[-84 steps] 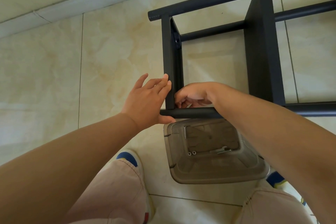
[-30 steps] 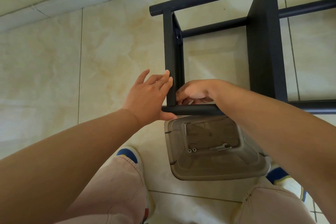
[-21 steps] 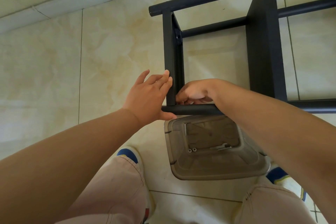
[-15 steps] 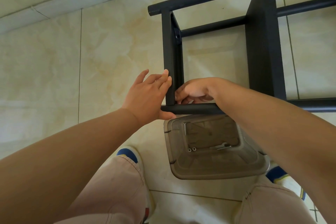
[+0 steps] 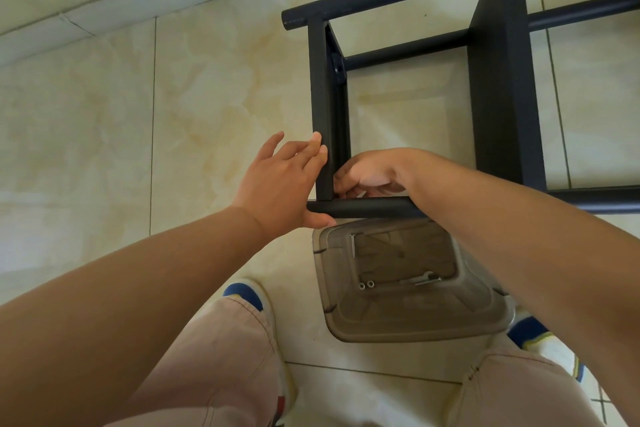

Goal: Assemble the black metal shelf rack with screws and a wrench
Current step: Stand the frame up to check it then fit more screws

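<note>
From the head camera, the black metal shelf rack (image 5: 498, 80) stands on the tiled floor (image 5: 104, 114) ahead of the person, its near corner just in front of the knees. The left hand (image 5: 280, 187) lies flat and released against the outer face of the corner upright (image 5: 320, 87), fingers straight along it and thumb under the end of the near round rail (image 5: 367, 207). The right hand (image 5: 369, 173) reaches inside the same corner with its fingers curled against the upright's inner side; whether they pinch anything cannot be told. Below the rail, a clear plastic box (image 5: 408, 319) sits on the floor between the feet, holding a long screw (image 5: 352, 245), two small nuts (image 5: 366, 285) and a small wrench (image 5: 420, 279). No brand, label or writing can be read on the rack or the box.
</note>
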